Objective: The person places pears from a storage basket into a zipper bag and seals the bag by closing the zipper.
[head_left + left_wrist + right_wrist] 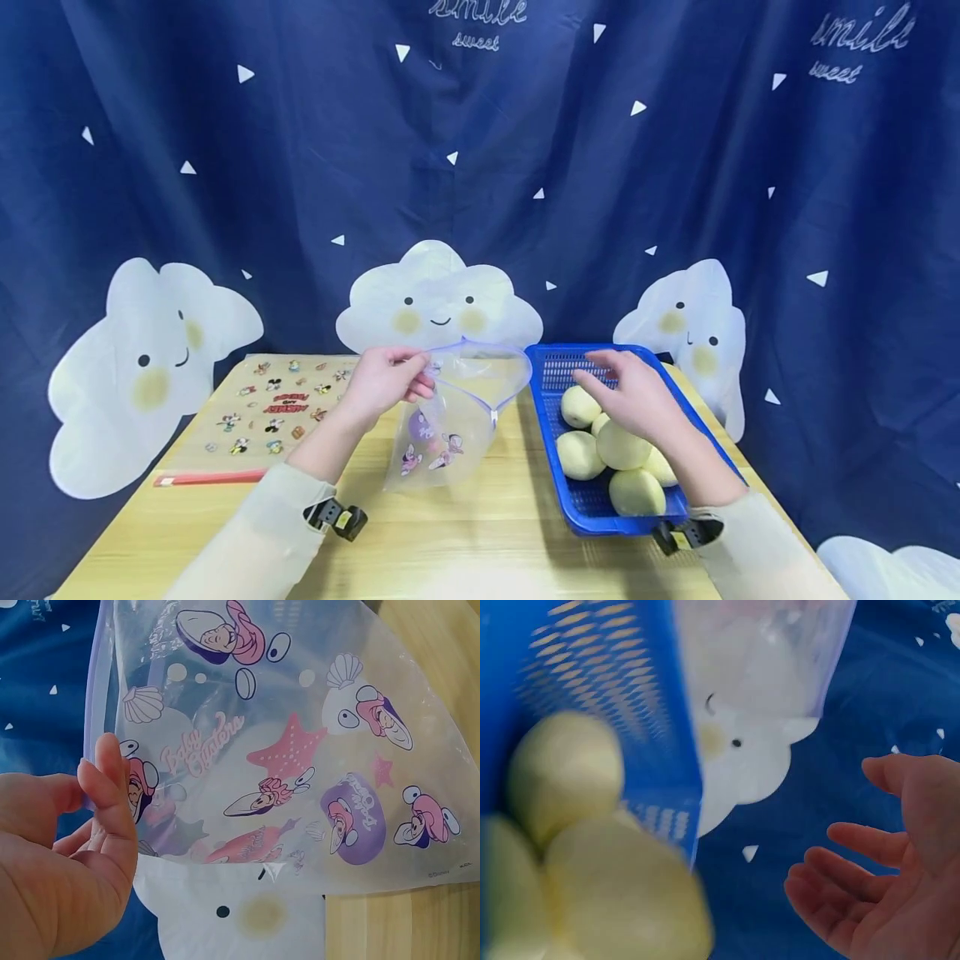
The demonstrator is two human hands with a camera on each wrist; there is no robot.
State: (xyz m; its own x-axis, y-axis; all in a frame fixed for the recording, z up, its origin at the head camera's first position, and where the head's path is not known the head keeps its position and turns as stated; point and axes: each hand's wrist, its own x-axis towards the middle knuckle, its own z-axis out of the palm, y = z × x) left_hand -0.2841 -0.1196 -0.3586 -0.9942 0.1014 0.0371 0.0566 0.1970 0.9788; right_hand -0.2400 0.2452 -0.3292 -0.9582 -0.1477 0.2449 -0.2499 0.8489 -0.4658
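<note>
On the table (427, 537), a blue basket (607, 525) stands at three o'clock from the clear zip bag (450, 433), whose mouth gapes. The right hand (632, 396) hovers above the basket, fingers loosely apart, gripping nothing; the left hand (386, 383) pinches the bag's rim with thumb and fingers. That lone pinch could slip if heavy pale fruit (625, 446) dropped in.

bkgd: navy curtain (487, 200) | wht smiley clouds (438, 287) + triangles (245, 73) | lt-wood tbl (427, 533), glare (483, 579) nr edge

Bag (289, 750): "Baby Oysters"; curtain (495, 167): "smile sweet"; pouch (273, 408): "MICKEY AND FRIENDS"
</note>
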